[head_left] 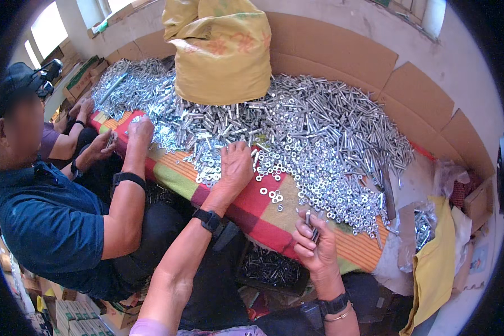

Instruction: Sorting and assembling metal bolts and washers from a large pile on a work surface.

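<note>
My left hand (236, 167) is over the near edge of the pile, its back up and its fingers bent down among washers and metal pieces. Its fingertips are hidden, so what they pinch cannot be made out. Raised near the table's front edge, my right hand (317, 243) has its fingers closed around a few silvery bolts (313, 227), which stick up past the thumb. Loose washers (271, 193) lie on the checked cloth (252, 208) between my hands. A spread of washers and nuts (336, 193) borders the heap of bolts (330, 120) behind.
A yellow sack (221, 61) stands on the heap, with cardboard (341, 53) along the wall. On my left sits a co-worker (50, 207), hands over the pile; another person's arms show beyond. A dark bin of metal parts (271, 269) is below the table edge. Yellow cloth (434, 263) hangs at right.
</note>
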{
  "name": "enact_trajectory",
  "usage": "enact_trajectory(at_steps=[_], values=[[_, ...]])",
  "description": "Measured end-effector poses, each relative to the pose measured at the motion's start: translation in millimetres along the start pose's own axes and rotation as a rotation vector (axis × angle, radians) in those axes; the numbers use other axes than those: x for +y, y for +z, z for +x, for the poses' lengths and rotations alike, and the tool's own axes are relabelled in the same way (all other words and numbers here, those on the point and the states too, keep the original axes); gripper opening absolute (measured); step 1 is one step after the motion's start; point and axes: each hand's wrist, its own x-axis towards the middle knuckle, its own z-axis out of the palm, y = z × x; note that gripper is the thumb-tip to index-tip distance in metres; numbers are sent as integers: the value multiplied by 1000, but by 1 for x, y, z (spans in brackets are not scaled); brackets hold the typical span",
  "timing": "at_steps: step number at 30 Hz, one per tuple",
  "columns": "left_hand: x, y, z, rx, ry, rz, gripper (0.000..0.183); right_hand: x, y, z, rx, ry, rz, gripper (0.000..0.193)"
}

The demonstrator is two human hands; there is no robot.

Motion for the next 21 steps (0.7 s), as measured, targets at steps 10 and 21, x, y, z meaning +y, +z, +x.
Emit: enact_trajectory(at_steps=[10,21], values=[[41,-73,-51,-227,-416,-1066,24,6,13,2,258,-62,-573,19],[68,-102,-98,-495,-528,-1483,22,10,8,9,321,-265,-850,19]])
